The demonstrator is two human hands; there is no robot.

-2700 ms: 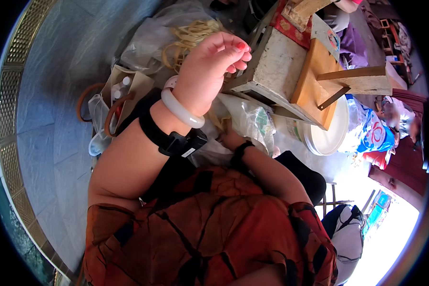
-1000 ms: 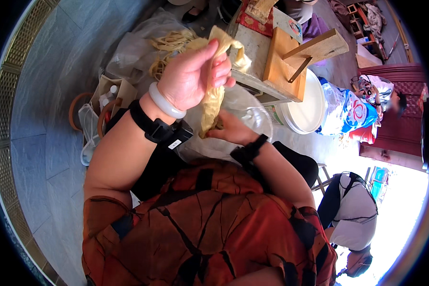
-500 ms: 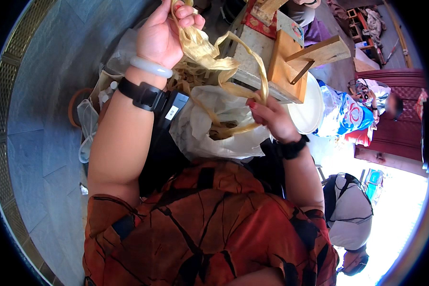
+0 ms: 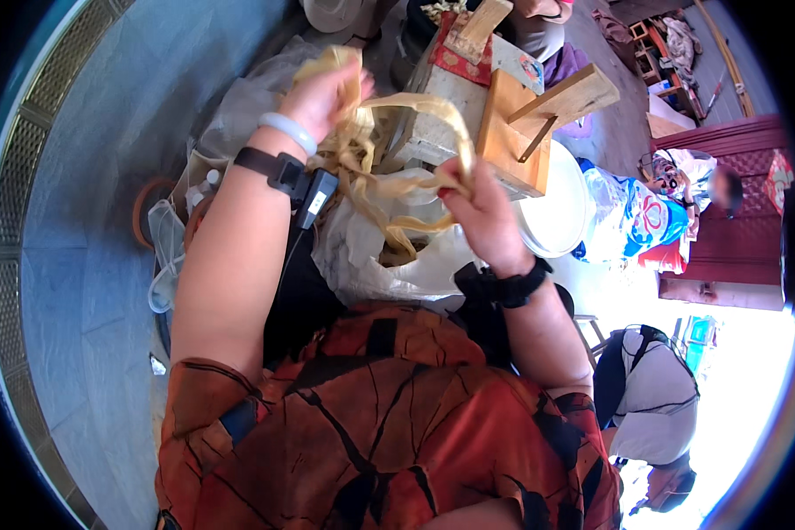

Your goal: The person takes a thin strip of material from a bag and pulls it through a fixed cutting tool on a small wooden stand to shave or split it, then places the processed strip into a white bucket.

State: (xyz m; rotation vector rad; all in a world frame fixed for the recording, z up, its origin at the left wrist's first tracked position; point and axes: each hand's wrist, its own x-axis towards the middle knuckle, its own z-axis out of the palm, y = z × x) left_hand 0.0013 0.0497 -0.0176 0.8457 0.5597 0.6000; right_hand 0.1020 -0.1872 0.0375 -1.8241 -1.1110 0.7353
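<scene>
My left hand [image 4: 327,97] is raised at the top, its fingers closed around a bundle of long, flat, pale-yellow strips [image 4: 355,146] that look like dried plant fibre. A loop of the strips arches across to my right hand [image 4: 486,216], which pinches them between thumb and fingers. Other lengths hang below, running down into the mouth of a white plastic bag [image 4: 349,261] in front of my lap. Inside the bag more strips show, partly hidden by its folds.
Beyond my right hand stands a wooden bench with an upright board [image 4: 508,128] and a projecting plank [image 4: 574,95]. A round white container [image 4: 561,208] is beside it. Bags and a box [image 4: 199,172] lie left of my forearm. Other people sit and stand at the right.
My left hand has come down and slightly right with its strips. My right hand has shifted a little left and upward, and the strips between them now hang closer together.
</scene>
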